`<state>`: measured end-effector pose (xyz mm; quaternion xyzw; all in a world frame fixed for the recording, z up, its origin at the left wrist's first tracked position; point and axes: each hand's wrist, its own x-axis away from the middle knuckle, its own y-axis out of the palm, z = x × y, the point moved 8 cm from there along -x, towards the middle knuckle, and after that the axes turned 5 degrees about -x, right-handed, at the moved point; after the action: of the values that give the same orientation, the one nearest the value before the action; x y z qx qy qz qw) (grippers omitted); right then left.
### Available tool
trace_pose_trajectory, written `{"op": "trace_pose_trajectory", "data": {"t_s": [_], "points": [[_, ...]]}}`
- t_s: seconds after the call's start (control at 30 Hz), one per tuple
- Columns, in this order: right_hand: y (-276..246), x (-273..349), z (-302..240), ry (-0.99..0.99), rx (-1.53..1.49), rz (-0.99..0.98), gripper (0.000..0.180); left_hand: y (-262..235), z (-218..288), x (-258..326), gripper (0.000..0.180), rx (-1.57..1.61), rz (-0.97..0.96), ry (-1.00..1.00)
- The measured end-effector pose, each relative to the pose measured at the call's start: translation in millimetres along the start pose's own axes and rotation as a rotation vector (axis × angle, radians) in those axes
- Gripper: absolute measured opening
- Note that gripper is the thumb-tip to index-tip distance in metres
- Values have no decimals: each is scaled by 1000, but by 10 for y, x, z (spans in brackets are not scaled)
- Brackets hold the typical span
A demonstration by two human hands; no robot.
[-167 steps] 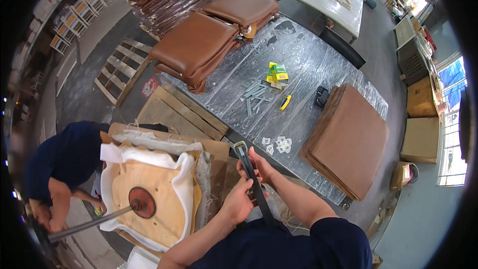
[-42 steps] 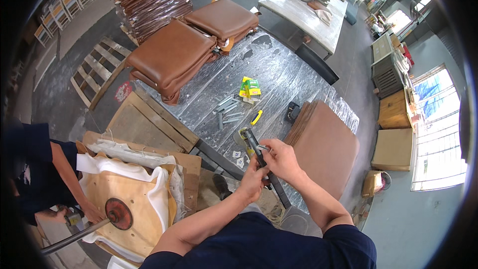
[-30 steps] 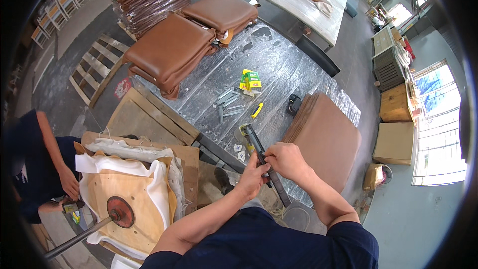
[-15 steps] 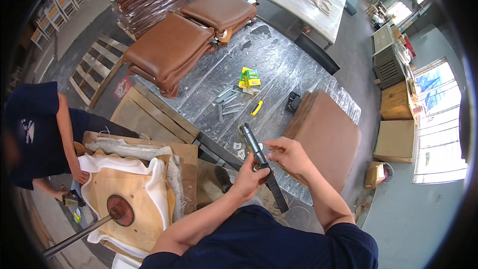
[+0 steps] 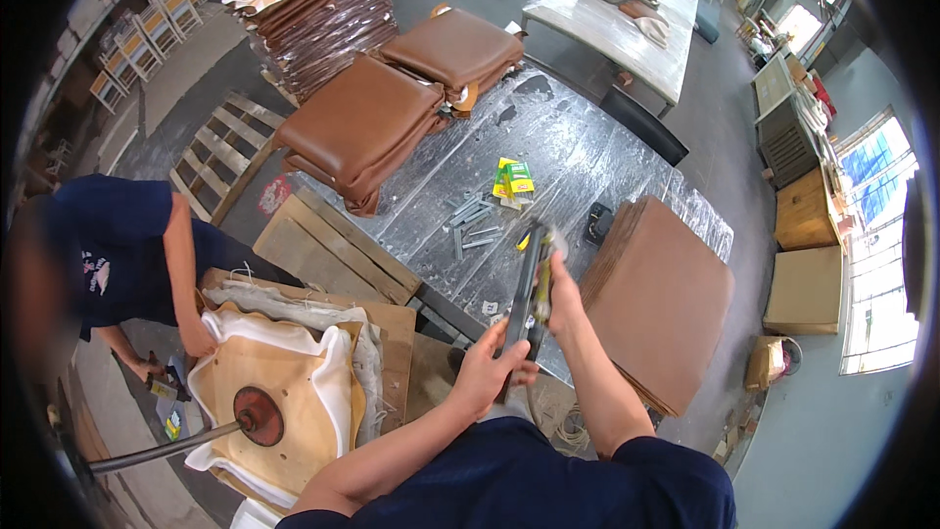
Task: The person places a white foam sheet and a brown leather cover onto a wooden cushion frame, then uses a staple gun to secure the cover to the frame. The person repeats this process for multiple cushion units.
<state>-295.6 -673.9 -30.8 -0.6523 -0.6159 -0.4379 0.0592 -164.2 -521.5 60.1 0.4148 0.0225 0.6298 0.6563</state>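
In front of my chest I hold a staple gun (image 5: 527,279), a long dark tool with a worn greenish part alongside, slightly blurred by motion. My left hand (image 5: 487,369) is closed around its lower end. Against the upper part, my right hand (image 5: 566,302) is closed on the greenish side, thumb upward. Behind the tool, loose grey staple strips (image 5: 472,216) lie on the plastic-covered table (image 5: 392,216). Beside them stand green and yellow small boxes (image 5: 514,177). A yellow utility knife (image 5: 522,241) is mostly hidden behind the tool.
Brown sheets (image 5: 676,304) are stacked at the table's right, beside a black object (image 5: 597,223). Brown upholstered covers (image 5: 362,122) pile up far left. At left, a co-worker (image 5: 127,245) handles a white-edged wooden panel (image 5: 294,362) with a metal rod. A pallet (image 5: 220,152) lies beyond.
My right hand has moved from beside the tool onto its upper side. The tool has turned more upright, now covering most of the yellow knife. The whole view has shifted slightly.
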Motion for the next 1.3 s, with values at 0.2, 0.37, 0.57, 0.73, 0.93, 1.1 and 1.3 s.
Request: {"op": "trace_pose_trajectory", "data": {"t_s": [0.2,0.37,0.57,0.73,0.93,1.1,1.3], "points": [[611,156,-203,-135,103,-76,58,-143,-122,406,49,-320,-4,26],[877,548,-72,-202,64,-71,57,-359,169,808,44,-636,272,469],[969,950,272,-203,-60,-130,52,-699,45,1278,45,-732,293,317],[1083,1494,855,-206,326,-238,60,-724,92,1753,44,-704,390,516],[1277,2240,1470,-217,514,-319,61,-886,30,2196,45,-607,453,671],[1184,2385,1668,-155,513,-280,57,-875,-67,2388,47,-565,514,610],[1437,2529,1425,-368,531,-559,41,-1026,139,2386,46,-529,401,651]]}}
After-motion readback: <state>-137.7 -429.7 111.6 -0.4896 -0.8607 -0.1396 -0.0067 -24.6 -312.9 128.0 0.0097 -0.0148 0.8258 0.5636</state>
